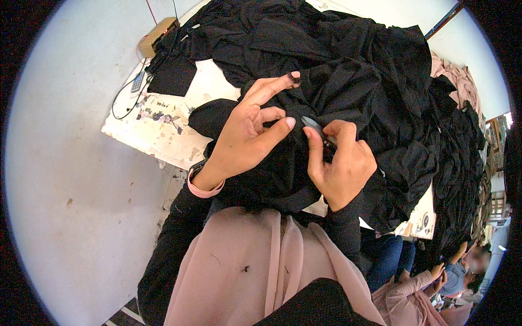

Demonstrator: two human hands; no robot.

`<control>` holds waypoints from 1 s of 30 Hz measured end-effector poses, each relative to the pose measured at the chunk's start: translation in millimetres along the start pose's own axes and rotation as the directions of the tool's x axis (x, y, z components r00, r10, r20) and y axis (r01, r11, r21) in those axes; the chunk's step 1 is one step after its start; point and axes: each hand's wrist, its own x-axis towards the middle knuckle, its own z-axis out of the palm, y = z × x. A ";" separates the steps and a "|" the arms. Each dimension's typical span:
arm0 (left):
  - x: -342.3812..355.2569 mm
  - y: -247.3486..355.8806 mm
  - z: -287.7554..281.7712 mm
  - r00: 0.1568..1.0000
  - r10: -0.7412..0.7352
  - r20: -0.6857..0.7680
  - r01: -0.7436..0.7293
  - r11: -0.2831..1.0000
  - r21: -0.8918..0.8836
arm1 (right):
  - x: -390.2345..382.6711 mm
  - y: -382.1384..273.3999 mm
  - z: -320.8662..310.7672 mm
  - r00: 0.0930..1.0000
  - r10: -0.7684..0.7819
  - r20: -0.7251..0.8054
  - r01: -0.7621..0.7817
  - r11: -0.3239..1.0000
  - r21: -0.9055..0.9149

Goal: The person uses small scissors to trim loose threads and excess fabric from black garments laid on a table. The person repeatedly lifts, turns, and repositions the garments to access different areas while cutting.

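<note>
A large heap of crumpled black cloth [337, 54] covers most of the table under both hands. My left hand [244, 127] hovers over it, index finger stretched out and thumb apart, with nothing visible between them. Something black sits on its index fingertip, too small to make out. To its right, my right hand [342, 163] is closed around a small pair of thread snips [311, 123]. Their grey tip points up and left toward my left thumb; the fingers hide most of the rest.
At the left, the white, stained tabletop [133, 127] shows beside a flat black piece [174, 79], a brown box [157, 38] and a cable. Pinkish cloth [459, 81] lies at the far right. Other people [413, 299] work along the table at the lower right.
</note>
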 end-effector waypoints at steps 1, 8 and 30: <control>0.4 -0.4 0.2 1.000 0.004 -0.004 -0.004 1.000 -0.012 | 0.0 -0.2 0.3 1.000 -0.003 0.009 0.003 1.000 0.004; -0.3 0.1 3.6 0.998 0.015 -0.063 -0.009 0.996 0.086 | 2.1 3.3 2.2 0.988 0.052 -0.147 -0.008 0.958 0.285; 2.6 6.3 -4.8 0.995 -0.083 -0.051 0.081 0.996 -0.038 | 9.2 16.5 -5.5 0.991 -0.134 -0.028 0.136 0.984 0.119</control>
